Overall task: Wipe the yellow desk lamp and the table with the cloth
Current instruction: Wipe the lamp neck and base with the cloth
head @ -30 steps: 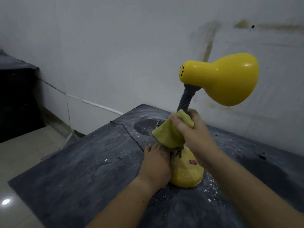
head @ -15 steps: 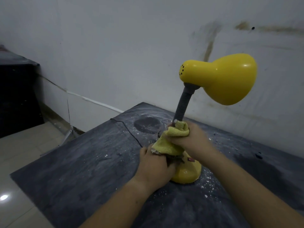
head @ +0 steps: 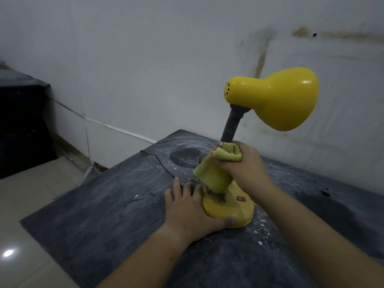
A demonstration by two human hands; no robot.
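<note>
Landmark: we place everything by the lamp base (head: 232,208), the yellow dome standing on the dark, dusty table (head: 104,215).
Yellow desk lamp (head: 276,98): it stands upright, its grey ribbed neck (head: 231,127) rising from the base and its shade tipped to the right, high above it.
Right hand (head: 245,165): just above the base, we see its fingers curled tight round the cloth (head: 214,175) and, through it, the lower neck.
Cloth against the grip: the yellow-green cloth is wrapped about the neck. A rolled end pokes out above the fist, and the longer part hangs below it, left of the palm, down to the top of the base.
Left hand (head: 191,208): it lies flat at the base's left edge, fingers straight on the table, thumb along the near rim, holding nothing.
Red switch (head: 241,198): on the base's right slope, uncovered.
Cord (head: 160,161): a thin black line running away from the base to the table's far left edge.
White crumbs (head: 261,221): scattered just right of the base.
Change in the right hand: half a second ago we saw the fist and cloth a little lower on the neck, nearer the base.
Change in the left hand: it was then tucked under the cloth, on top of the base. Now it is spread beside it, and more of the base shows.
</note>
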